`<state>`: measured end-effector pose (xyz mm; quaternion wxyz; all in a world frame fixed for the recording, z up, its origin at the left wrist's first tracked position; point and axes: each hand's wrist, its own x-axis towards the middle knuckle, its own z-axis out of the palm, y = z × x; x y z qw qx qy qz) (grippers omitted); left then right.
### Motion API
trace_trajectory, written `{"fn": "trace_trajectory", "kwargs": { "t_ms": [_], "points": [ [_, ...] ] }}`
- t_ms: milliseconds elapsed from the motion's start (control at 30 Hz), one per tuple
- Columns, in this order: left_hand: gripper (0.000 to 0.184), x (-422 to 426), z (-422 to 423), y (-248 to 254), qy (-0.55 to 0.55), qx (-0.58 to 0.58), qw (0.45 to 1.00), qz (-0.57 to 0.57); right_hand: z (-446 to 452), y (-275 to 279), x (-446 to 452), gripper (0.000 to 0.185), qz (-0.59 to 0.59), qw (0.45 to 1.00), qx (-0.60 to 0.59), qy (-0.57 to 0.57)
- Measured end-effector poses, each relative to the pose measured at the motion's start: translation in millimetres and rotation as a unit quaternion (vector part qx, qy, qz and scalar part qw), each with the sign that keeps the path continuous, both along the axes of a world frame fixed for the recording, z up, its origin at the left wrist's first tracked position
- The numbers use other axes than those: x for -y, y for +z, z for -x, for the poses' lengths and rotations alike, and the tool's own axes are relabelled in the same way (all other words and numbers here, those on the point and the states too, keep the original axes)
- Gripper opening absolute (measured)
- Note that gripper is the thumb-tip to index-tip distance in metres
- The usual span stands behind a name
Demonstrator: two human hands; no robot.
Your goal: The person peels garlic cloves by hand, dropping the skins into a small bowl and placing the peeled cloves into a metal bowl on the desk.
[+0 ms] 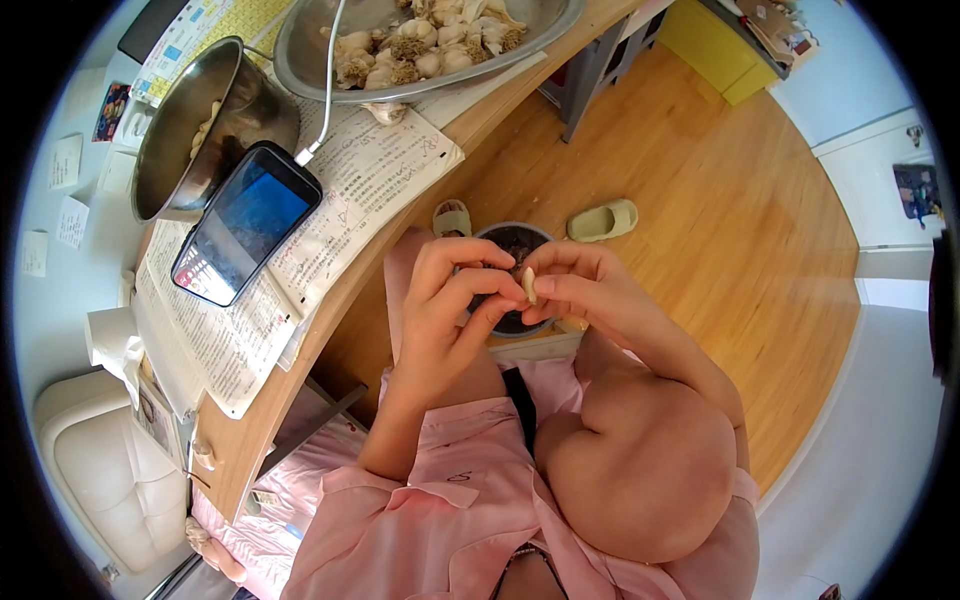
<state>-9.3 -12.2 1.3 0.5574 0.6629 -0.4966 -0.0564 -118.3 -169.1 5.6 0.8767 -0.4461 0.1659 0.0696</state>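
A pale garlic clove (529, 284) is pinched between my hands, above my lap. My right hand (595, 287) grips it with thumb and fingertips. Meeting it from the other side, my left hand (452, 290) has its thumb and fingers closed at the clove's edge. Directly below them, a round bin (515, 234) with dark contents stands on the floor, partly hidden by my hands. Whole garlic bulbs (430, 45) fill a wide metal basin (300, 75) on the desk. A deep metal pot (165, 165) beside it holds a few pale cloves (205, 130).
On the wooden desk (320, 345), a phone (247, 222) with a white cable leans against the pot. Printed papers (375, 160) lie under it, with a loose garlic bulb (385, 112). Green slippers (603, 220) are on the floor; a yellow cabinet (715, 50) stands farther off.
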Motion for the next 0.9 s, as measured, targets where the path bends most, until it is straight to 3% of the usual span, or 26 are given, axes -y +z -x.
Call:
{"fn": "trace_trajectory", "kwargs": {
  "t_ms": [433,733,900],
  "points": [
    [0.014,0.3,-4.0,-1.7,-0.046,-0.015,0.998,0.029,-1.5,-14.5,0.9,0.021,-0.068,0.994,0.057,-0.061],
    [0.009,-2.9,1.9,-12.5,-0.043,-0.202,0.973,0.101,0.5,-13.0,2.0,0.023,-0.023,0.993,0.081,-0.084],
    [0.013,0.4,3.6,-8.8,-0.001,-0.226,0.972,0.068,1.6,-8.5,-0.2,0.017,0.014,0.991,0.106,-0.085]
  ]
}}
